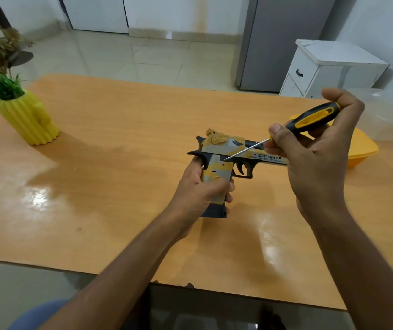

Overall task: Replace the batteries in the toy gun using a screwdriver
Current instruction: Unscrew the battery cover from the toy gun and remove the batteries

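A yellow, grey and black toy gun (pixel 228 148) is held above the orange table, its barrel pointing right. My left hand (pixel 202 191) grips its handle from below. My right hand (pixel 314 148) holds a screwdriver (pixel 309 120) with a black and yellow handle. The thin metal shaft slants down to the left, and its tip rests at the top corner of the grey panel on the grip (pixel 219 167). The gun's muzzle is hidden behind my right hand.
The wooden table (pixel 119 177) is glossy. A yellow ribbed pot with a green plant (pixel 27 117) stands at the left. A yellow container (pixel 362 148) lies behind my right hand. A white cabinet (pixel 328 67) and grey fridge stand beyond the table.
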